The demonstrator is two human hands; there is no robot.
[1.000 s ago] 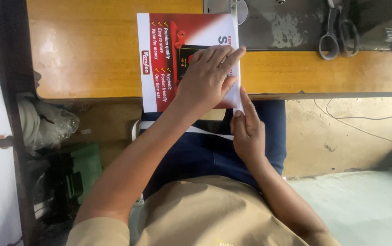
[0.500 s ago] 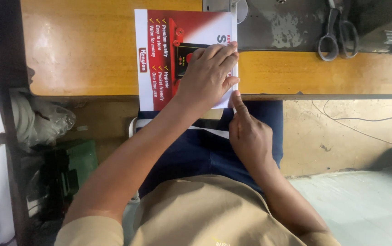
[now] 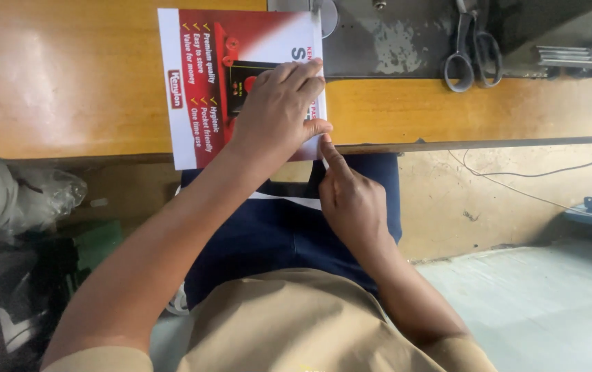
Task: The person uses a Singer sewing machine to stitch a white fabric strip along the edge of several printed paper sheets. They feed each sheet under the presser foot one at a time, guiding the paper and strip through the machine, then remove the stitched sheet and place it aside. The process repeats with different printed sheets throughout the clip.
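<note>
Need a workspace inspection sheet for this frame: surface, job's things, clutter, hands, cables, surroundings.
Surface: orange wooden table, worn metal plate at the back.
Job's things: red-and-white printed packet flat on the table, overhanging its near edge.
Clutter: scissors on the metal plate.
Hands: left hand pressed flat on the packet; right hand below the table edge, forefinger at the packet's corner.
Cables: thin cable hanging along the wall.
Surroundings: plastic bags and green item under the table.

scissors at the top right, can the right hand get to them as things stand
Probably yes. The right hand only touches the printed sheet's corner with a fingertip, holding nothing, and the wooden table between it and the scissors looks bare.
</note>
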